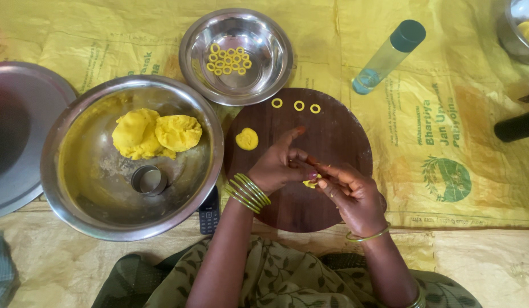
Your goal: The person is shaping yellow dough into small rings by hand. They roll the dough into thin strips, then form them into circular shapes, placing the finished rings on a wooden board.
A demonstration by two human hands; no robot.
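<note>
Between both hands' fingers, a small soft yellow dough piece point(311, 182) is pinched by the left hand point(279, 168) and right hand point(353, 194) above a round dark wooden board point(333, 137). Beyond the fingertips lie three dough rings point(298, 105); left of them, one flattened dough disc point(247, 138).

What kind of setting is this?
Probably a home floor set up for snack-making: a round wooden board on yellow sacking, steel bowls of yellow dough and small dough rings.
</note>
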